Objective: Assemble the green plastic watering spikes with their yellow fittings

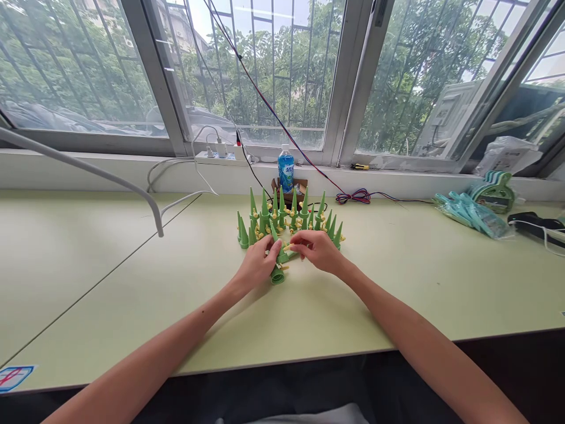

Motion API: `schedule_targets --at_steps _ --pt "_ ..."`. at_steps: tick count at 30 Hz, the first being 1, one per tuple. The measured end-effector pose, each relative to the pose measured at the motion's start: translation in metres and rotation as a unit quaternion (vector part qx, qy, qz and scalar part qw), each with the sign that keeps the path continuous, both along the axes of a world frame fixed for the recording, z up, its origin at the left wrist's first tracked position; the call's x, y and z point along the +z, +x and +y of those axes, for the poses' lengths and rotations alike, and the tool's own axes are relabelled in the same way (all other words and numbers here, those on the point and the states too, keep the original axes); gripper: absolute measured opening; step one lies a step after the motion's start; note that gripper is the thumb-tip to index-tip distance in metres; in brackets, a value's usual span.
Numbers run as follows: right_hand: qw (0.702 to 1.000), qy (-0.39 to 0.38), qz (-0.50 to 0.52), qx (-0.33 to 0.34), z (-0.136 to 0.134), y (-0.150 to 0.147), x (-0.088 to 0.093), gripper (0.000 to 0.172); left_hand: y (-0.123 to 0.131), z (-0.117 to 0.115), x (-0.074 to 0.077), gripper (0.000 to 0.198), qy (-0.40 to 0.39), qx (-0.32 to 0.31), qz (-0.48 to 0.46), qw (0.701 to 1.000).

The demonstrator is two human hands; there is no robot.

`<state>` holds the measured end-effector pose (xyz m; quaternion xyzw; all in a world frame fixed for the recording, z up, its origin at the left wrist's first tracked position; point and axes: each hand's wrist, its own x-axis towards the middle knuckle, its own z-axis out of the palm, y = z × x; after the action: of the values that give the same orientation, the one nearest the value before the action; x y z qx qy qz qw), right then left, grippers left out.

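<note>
My left hand (258,259) is closed on a green plant watering spike (281,254), with the thumb along its side. At the spike, my right hand (320,248) pinches a small yellow valve (288,247) between thumb and fingertips; whether it sits in the spike I cannot tell. Just below my left fingers lies another green piece with a round, open threaded end (278,277) facing me and a yellow stub beside it. Behind both hands several green watering spikes (304,209) stand upright in a cluster, most with yellow valves on their sides.
Behind the spikes are a small brown box (301,184) and a bottle of blue liquid (286,168). A coiled cable (354,196) lies to the right, teal plastic packets (472,215) further right. A white tube (132,182) reaches in from the left over the table (212,341).
</note>
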<state>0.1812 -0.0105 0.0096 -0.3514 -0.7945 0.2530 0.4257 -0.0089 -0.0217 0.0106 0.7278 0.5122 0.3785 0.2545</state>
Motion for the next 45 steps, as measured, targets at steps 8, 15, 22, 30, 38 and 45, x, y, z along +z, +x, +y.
schedule_targets --at_steps 8,15,22,30,38,45 --pt "0.999 -0.013 -0.032 -0.012 -0.0013 -0.0002 0.0008 0.029 0.0005 -0.0038 0.0028 0.035 0.046 -0.015 0.015 0.999" --pt "0.998 -0.005 -0.048 -0.027 -0.0009 -0.0004 0.0011 0.044 0.0024 -0.0052 0.0044 0.034 0.05 -0.021 0.02 0.998" --pt "0.999 -0.032 -0.017 0.004 -0.0048 -0.0011 0.0044 0.028 0.001 -0.0049 0.0048 0.034 0.057 -0.011 0.017 0.998" --pt "0.998 -0.026 -0.044 -0.029 -0.0021 -0.002 -0.0005 0.05 0.0017 -0.0054 0.0028 0.034 0.058 -0.031 0.018 0.998" --pt "0.999 -0.026 -0.019 -0.004 -0.0062 -0.0025 0.0038 0.027 0.0014 -0.0042 0.0025 0.034 0.066 -0.018 0.021 0.997" --pt "0.998 -0.031 -0.046 -0.022 -0.0044 -0.0034 0.0016 0.043 0.0019 -0.0058 0.0028 0.033 0.063 -0.03 0.019 0.997"
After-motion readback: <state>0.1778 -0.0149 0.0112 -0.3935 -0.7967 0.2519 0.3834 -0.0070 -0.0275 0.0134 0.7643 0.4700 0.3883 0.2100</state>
